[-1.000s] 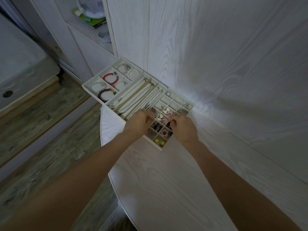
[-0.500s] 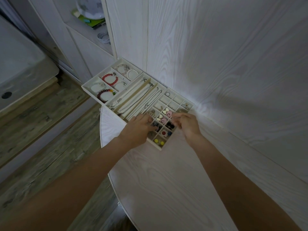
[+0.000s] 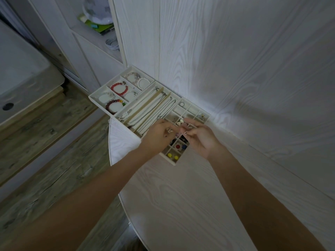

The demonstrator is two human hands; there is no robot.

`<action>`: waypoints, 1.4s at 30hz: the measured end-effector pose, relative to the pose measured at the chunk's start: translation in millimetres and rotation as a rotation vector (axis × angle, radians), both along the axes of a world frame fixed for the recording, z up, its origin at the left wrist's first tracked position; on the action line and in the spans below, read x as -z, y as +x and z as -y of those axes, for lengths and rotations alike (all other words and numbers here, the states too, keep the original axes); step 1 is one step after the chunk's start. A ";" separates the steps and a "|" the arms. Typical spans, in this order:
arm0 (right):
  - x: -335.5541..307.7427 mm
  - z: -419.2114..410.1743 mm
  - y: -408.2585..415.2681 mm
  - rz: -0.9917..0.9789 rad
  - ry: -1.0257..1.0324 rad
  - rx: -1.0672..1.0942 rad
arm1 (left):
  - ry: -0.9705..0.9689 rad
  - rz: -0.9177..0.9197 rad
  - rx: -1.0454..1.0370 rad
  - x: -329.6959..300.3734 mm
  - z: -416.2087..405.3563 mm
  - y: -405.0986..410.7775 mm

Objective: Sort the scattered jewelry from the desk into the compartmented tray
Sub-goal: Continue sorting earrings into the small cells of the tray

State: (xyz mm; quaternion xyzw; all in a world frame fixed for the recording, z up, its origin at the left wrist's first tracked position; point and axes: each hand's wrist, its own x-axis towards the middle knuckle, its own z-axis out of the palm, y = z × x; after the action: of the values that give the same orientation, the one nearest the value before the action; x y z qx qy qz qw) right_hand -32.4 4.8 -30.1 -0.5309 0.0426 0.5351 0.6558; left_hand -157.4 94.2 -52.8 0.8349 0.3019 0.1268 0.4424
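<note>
While your hands meet above the small-grid end of the cream compartmented tray [image 3: 101,103], your right hand [image 3: 201,137] pinches a tiny thin silvery piece of jewelry [image 3: 184,133] between thumb and fingertips; its pointing is too small to tell. Your left hand [image 3: 159,134] has its fingers curled, gripping another small pale piece [image 3: 169,130] beside it. The tray's long axis runs from near right to far left along the wall, overhanging the desk edge; beaded bracelets fill the far cells, chains [image 3: 150,109] lie lengthwise in the middle. It sits on the pale wood-grain desk [image 3: 181,196], above a grey plank floor [image 3: 45,160].
</note>
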 end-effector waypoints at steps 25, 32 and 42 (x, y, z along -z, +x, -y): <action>1.5 -47.8 23.6 1.617 -0.018 -0.917 | -0.148 -0.036 0.013 4.2 -47.7 5.1; 8.5 -55.5 32.7 1.561 -0.008 -0.992 | -0.239 -0.029 -0.002 6.5 -58.8 9.9; 18.4 -72.5 51.0 1.571 0.034 -1.004 | -0.231 -0.031 -0.038 9.8 -68.1 22.7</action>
State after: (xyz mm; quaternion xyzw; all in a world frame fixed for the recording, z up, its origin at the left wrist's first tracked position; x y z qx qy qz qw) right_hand 18.7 77.4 -48.4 -0.6872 -0.6557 0.2439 0.1958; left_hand -134.7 162.4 -62.6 0.7745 0.3370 0.0864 0.5284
